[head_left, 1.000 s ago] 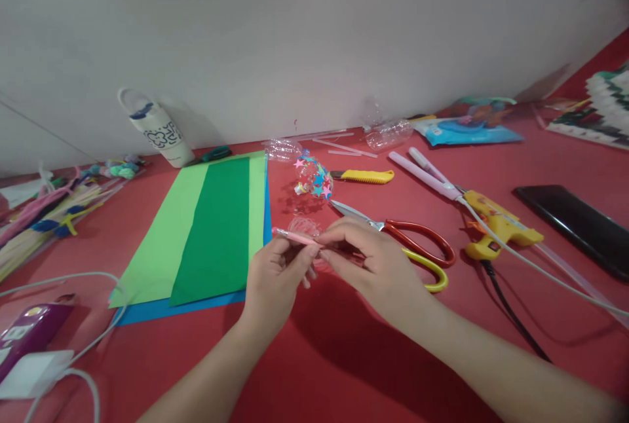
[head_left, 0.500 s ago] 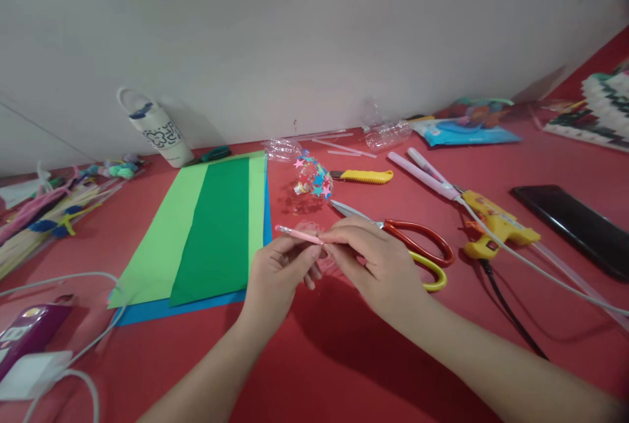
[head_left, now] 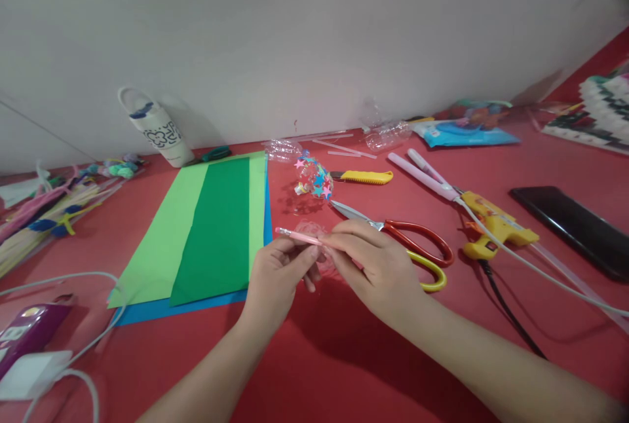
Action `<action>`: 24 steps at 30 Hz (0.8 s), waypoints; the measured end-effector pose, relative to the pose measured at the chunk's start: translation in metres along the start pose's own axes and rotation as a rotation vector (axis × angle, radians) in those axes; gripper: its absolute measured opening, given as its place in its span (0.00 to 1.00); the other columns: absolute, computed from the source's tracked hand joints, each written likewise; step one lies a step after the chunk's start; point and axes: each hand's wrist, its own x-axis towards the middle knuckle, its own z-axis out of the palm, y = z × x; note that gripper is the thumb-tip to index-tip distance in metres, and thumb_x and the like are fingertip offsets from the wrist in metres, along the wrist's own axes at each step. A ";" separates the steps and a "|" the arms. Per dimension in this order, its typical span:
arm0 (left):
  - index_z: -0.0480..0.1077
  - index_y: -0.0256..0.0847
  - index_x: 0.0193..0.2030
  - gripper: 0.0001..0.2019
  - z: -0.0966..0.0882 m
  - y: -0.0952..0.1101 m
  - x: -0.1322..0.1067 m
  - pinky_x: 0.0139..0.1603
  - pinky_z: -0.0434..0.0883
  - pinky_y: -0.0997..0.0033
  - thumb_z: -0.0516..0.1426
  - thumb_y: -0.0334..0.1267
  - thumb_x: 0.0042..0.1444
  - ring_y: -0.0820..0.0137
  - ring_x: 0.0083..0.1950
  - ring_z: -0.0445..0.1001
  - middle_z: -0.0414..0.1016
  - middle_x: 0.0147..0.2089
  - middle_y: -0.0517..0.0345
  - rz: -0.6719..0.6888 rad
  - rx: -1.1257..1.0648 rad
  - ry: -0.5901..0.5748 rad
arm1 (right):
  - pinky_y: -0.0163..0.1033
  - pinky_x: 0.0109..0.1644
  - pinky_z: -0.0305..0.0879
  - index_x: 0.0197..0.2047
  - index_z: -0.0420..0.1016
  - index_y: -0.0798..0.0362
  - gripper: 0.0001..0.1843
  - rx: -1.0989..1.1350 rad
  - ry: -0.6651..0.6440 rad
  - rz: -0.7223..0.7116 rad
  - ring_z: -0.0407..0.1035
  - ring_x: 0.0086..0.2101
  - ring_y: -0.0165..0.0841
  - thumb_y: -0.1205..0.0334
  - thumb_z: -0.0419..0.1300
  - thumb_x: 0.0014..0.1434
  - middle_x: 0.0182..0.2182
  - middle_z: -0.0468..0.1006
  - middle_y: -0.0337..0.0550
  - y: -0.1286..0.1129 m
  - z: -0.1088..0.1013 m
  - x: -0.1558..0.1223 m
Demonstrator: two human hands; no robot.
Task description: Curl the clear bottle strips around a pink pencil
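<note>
Both hands meet over the red table around a pink pencil point(head_left: 301, 236), whose eraser end points to the left. My left hand point(head_left: 281, 274) is closed, with thumb and fingers gripping the pencil from below. The fingertips of my right hand point(head_left: 376, 266) pinch its other end, which they hide. Behind the hands stands a clear plastic piece with colourful stars point(head_left: 317, 179). Scissors point(head_left: 413, 234) with red and yellow handles lie just beyond my right hand. A translucent ring-like piece point(head_left: 314, 230) on the table is partly covered by the fingers.
Green and blue sheets point(head_left: 211, 233) lie at left, near a white bottle point(head_left: 160, 131). A yellow cutter point(head_left: 366, 177), a pink flat iron point(head_left: 422, 174), a yellow glue gun point(head_left: 498, 223) and a black phone point(head_left: 572, 230) lie to the right. White cables cross both sides.
The hands and pencil stay almost in place. My right fingers have shifted very slightly on the pencil, and its eraser end sits a touch lower.
</note>
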 end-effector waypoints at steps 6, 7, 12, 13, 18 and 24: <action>0.73 0.36 0.27 0.04 0.002 0.002 0.000 0.20 0.68 0.76 0.59 0.35 0.48 0.75 0.19 0.68 0.71 0.18 0.62 0.011 0.034 0.006 | 0.40 0.38 0.68 0.40 0.70 0.51 0.09 -0.026 0.026 -0.005 0.69 0.34 0.33 0.71 0.51 0.63 0.34 0.73 0.44 0.002 0.003 -0.002; 0.73 0.36 0.28 0.04 0.001 0.002 0.000 0.21 0.69 0.76 0.60 0.35 0.48 0.75 0.19 0.69 0.72 0.18 0.62 0.011 0.036 0.007 | 0.40 0.38 0.68 0.40 0.70 0.51 0.08 -0.028 0.030 -0.011 0.69 0.34 0.33 0.71 0.51 0.63 0.34 0.72 0.44 0.002 0.003 -0.002; 0.73 0.36 0.26 0.05 -0.001 -0.001 0.000 0.20 0.67 0.77 0.60 0.35 0.48 0.76 0.18 0.68 0.71 0.18 0.62 0.014 0.031 0.030 | 0.40 0.37 0.67 0.39 0.71 0.51 0.09 -0.062 0.033 -0.035 0.68 0.34 0.33 0.72 0.51 0.63 0.34 0.72 0.44 0.000 0.002 -0.002; 0.72 0.37 0.25 0.05 -0.001 -0.002 0.000 0.19 0.67 0.78 0.60 0.36 0.48 0.77 0.18 0.67 0.70 0.17 0.62 0.016 0.033 0.031 | 0.40 0.38 0.67 0.39 0.71 0.51 0.10 -0.067 0.031 -0.039 0.68 0.34 0.33 0.72 0.51 0.63 0.34 0.72 0.44 -0.001 0.002 -0.002; 0.72 0.37 0.23 0.06 0.000 -0.002 0.000 0.18 0.65 0.79 0.60 0.36 0.48 0.78 0.18 0.65 0.69 0.17 0.63 0.039 0.064 0.050 | 0.38 0.37 0.67 0.42 0.70 0.51 0.10 -0.001 0.033 -0.017 0.68 0.35 0.32 0.73 0.52 0.62 0.36 0.72 0.44 -0.001 0.003 -0.002; 0.72 0.36 0.25 0.07 0.001 0.000 -0.004 0.17 0.61 0.80 0.60 0.37 0.48 0.79 0.17 0.62 0.67 0.16 0.64 0.053 0.132 0.094 | 0.37 0.36 0.66 0.43 0.68 0.51 0.07 0.039 0.011 0.078 0.67 0.32 0.31 0.71 0.52 0.63 0.33 0.72 0.41 -0.002 0.001 -0.001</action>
